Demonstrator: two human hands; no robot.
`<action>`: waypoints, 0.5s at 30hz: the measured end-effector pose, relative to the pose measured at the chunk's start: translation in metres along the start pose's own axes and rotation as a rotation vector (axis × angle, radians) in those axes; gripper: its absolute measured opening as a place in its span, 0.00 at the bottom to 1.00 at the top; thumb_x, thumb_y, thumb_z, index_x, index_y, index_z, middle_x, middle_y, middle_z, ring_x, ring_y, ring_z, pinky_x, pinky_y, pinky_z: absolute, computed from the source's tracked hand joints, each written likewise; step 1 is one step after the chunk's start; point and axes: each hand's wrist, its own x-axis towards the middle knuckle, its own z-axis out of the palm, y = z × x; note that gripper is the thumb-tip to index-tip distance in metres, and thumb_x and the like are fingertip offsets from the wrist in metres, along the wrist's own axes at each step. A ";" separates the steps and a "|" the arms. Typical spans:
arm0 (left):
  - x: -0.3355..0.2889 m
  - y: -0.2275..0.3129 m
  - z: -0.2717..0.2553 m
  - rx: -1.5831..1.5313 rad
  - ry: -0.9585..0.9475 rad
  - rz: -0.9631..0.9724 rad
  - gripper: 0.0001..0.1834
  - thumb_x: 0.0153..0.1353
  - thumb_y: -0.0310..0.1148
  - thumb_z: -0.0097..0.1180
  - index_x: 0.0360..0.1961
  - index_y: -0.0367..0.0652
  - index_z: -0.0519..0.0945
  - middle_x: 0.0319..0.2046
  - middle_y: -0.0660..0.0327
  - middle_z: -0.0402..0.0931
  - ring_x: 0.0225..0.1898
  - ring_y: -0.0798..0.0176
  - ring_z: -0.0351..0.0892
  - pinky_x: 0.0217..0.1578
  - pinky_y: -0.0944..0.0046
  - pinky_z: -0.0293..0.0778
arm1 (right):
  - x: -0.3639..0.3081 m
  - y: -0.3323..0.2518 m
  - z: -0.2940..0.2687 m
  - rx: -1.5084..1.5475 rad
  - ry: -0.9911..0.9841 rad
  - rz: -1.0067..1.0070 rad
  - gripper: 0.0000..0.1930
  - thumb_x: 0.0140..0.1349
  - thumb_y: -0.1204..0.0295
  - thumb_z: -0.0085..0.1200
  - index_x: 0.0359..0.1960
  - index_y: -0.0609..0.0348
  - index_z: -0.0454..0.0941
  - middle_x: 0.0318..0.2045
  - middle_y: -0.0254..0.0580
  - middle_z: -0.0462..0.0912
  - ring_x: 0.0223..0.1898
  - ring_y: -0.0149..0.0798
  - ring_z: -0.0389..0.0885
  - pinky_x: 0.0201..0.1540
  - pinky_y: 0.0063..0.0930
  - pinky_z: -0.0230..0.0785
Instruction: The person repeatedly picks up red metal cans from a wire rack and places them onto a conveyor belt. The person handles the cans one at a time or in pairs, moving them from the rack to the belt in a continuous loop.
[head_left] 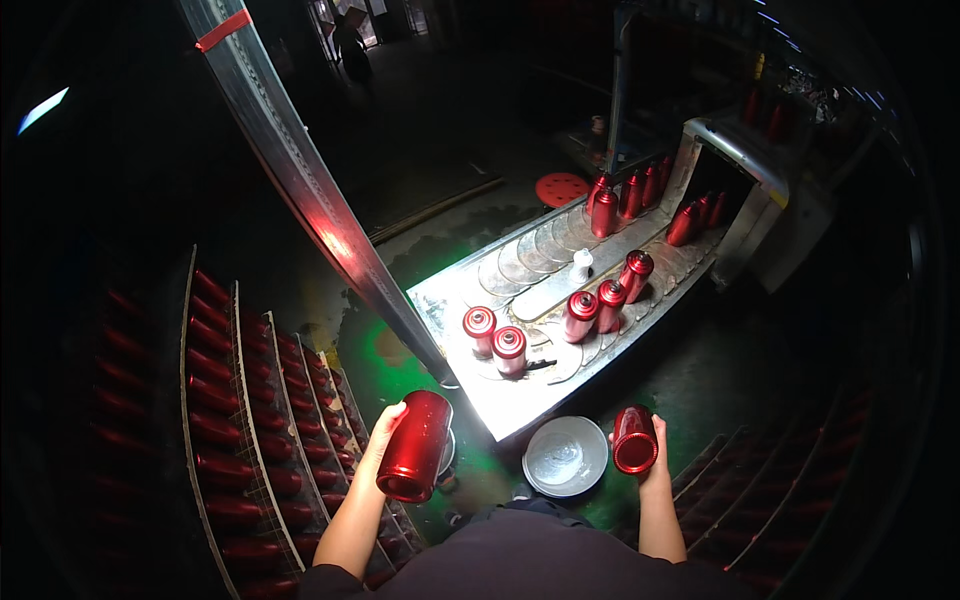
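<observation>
My left hand (385,430) is closed around a glossy red bottle (416,440), held tilted to the left of the conveyor with its base toward me. On the right, my right hand (658,452) grips a second red bottle (635,440), whose round base also faces me. Ahead is a lit conveyor table (475,400) with a track of overlapping metal plates. Two red bottles stand at its near left corner, one of them a front bottle (509,352). Several more, including a middle bottle (581,318), line its right side. A small white object (583,262) sits on the central strip.
A pale bucket (545,488) stands on the floor below the conveyor's near corner. A metal post (330,235) rises at its left. Racks of red bottles (215,428) fill the left; another rack (750,500) is dim at right. Behind are a red stool (562,188) and a tunnel-shaped housing (715,135).
</observation>
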 end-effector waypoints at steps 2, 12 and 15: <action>0.010 -0.006 0.021 0.142 0.023 0.136 0.29 0.62 0.46 0.58 0.60 0.42 0.72 0.51 0.48 0.80 0.45 0.49 0.84 0.44 0.52 0.86 | -0.002 -0.014 0.018 -0.112 0.158 -0.219 0.29 0.64 0.44 0.54 0.53 0.55 0.77 0.43 0.45 0.85 0.43 0.49 0.85 0.47 0.44 0.82; 0.057 0.006 0.085 0.649 0.093 0.468 0.47 0.49 0.30 0.71 0.70 0.48 0.59 0.56 0.54 0.72 0.56 0.57 0.75 0.57 0.55 0.74 | -0.029 -0.066 0.087 -0.577 0.035 -0.659 0.26 0.60 0.75 0.59 0.62 0.58 0.73 0.54 0.41 0.78 0.54 0.37 0.78 0.60 0.32 0.72; 0.064 0.007 0.097 0.716 0.114 0.461 0.47 0.48 0.29 0.73 0.69 0.47 0.61 0.55 0.53 0.73 0.56 0.57 0.75 0.57 0.55 0.74 | -0.040 -0.064 0.106 -0.705 0.016 -0.717 0.27 0.57 0.74 0.61 0.61 0.57 0.74 0.54 0.41 0.78 0.53 0.36 0.77 0.60 0.32 0.71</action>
